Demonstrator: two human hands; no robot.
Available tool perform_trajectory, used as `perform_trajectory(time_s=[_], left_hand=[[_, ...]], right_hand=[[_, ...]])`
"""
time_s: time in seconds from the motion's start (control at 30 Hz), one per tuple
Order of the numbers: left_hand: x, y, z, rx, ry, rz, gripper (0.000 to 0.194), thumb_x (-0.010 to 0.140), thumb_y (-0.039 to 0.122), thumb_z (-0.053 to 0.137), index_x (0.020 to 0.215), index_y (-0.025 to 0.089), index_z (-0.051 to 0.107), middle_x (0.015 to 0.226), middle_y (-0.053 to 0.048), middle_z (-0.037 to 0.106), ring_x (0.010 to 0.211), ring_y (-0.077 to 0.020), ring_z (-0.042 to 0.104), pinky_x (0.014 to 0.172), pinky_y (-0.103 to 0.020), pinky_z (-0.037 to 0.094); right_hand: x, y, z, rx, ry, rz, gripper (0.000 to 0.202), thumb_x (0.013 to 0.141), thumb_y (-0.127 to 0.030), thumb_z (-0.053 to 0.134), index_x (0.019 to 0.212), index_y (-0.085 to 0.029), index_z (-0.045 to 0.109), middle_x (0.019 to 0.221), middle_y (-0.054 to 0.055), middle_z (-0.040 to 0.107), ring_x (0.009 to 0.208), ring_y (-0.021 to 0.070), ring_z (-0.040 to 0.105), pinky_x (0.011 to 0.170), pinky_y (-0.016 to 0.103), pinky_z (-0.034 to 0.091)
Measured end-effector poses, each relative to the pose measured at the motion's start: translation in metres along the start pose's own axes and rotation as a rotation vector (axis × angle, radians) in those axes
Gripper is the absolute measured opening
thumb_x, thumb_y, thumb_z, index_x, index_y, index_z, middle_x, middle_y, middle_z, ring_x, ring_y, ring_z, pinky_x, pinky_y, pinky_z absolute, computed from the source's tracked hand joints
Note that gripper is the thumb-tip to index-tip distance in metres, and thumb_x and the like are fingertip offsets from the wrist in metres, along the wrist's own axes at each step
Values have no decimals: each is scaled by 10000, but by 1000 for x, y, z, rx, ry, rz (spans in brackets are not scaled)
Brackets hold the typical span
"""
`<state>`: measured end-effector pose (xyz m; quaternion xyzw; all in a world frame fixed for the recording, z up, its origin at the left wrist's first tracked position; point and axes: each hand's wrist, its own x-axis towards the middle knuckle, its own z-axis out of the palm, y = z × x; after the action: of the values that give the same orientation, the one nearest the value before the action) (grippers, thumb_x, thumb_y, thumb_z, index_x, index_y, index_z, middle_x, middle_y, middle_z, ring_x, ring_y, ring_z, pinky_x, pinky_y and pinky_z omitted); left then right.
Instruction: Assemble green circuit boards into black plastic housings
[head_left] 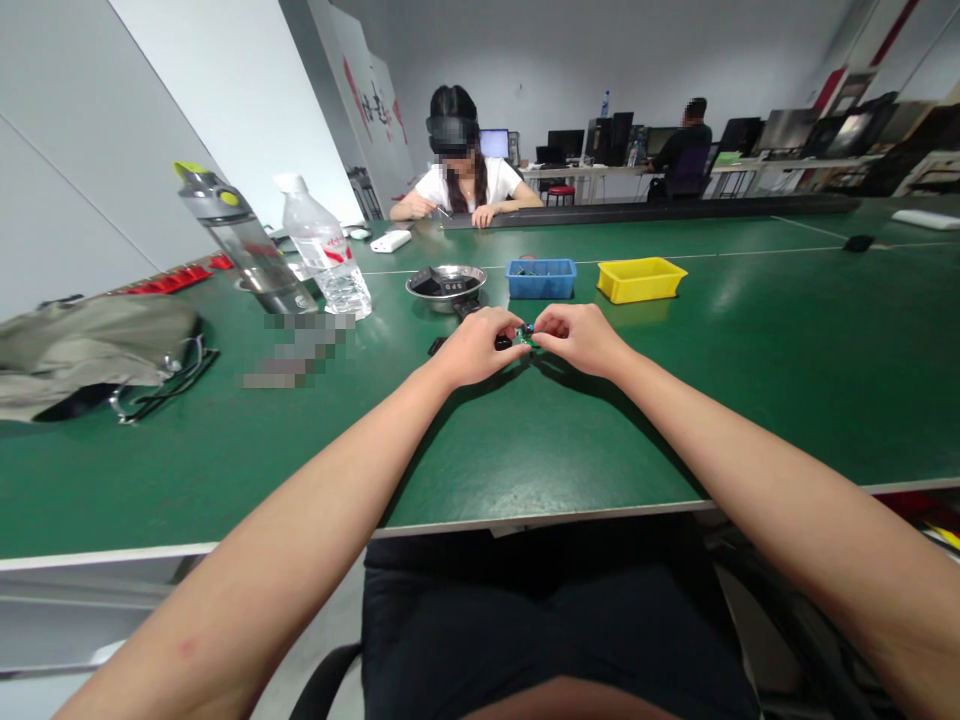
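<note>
A small green circuit board (527, 338) with a dark part and a bit of blue on it is pinched between my two hands, just above the table. My left hand (478, 347) grips its left side with thumb and fingers. From the right, my right hand (583, 338) holds the other side with closed fingertips. A black piece (436, 347) shows beside my left hand, partly covered by it. Behind that hand, a metal bowl (420, 293) contains black plastic parts. Farther back stand a blue bin (541, 284) with small parts and a yellow bin (642, 284).
On the left of the green table (480, 450) stand a grey bottle (251, 250) and a clear water bottle (328, 255), near a grey-green bag (97, 345). A person with a headset (454, 135) sits opposite. A white box (391, 241) lies at the far side.
</note>
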<state>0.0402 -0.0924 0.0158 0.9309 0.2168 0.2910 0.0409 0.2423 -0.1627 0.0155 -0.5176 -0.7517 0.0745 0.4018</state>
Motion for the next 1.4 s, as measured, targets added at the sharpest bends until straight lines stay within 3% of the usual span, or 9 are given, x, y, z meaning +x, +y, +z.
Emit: perform_trajectory(time_s=[1.4], left_hand=[[2,1,1,4,-19,14,233,874,367,723,980,159,711,856,-40,702,763,-180,610,760,-322,475]], right_hand=[[0,4,0,-72,-27,8,76,806,-213,678,809,-163,734,659,-11,651,602,134,517,661,276,377]])
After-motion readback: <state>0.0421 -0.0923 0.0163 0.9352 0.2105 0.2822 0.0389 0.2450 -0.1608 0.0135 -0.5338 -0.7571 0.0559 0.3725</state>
